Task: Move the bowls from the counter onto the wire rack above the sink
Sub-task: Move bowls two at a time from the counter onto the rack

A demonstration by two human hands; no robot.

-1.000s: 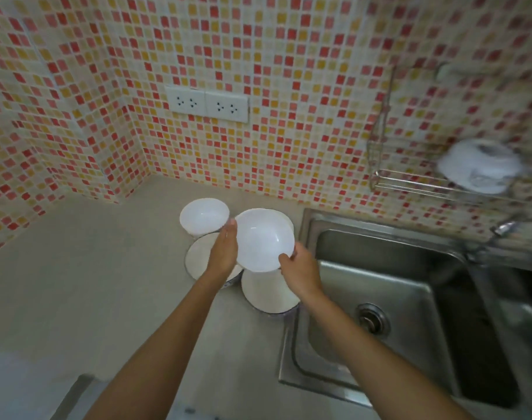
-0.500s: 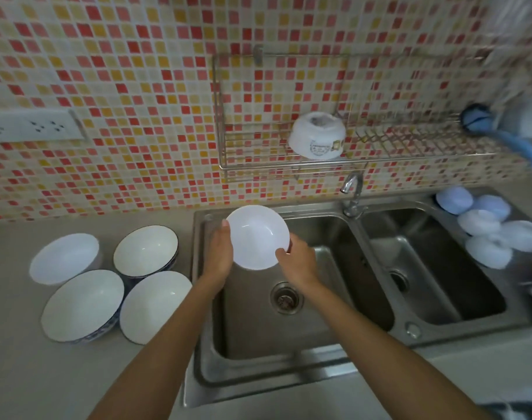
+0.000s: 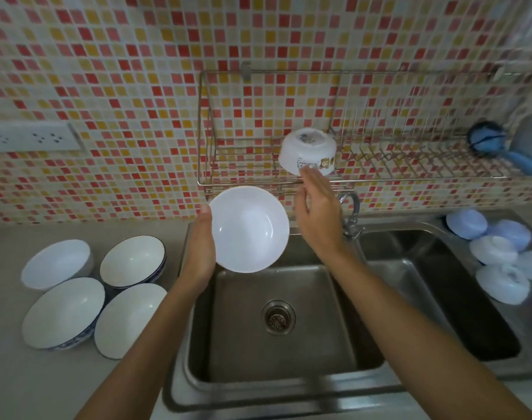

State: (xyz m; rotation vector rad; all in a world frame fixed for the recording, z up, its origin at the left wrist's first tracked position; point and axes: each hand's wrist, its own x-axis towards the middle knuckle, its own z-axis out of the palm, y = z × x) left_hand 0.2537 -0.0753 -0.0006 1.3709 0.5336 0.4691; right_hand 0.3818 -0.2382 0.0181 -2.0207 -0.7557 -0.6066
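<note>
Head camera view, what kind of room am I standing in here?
Most likely a home kitchen. A double steel sink with a tap sits below a mosaic-tiled wall, a wire rack hangs above it, and bowls on the counter wait to be put away.

Mosaic wall [image 3: 131,71] of red, orange and cream tiles fills the upper frame; white socket strip [image 3: 31,137] at left edge. Beige bench [image 3: 13,368] at lower left; steel double sink [image 3: 289,374] at lower centre, dimly lit.
</note>
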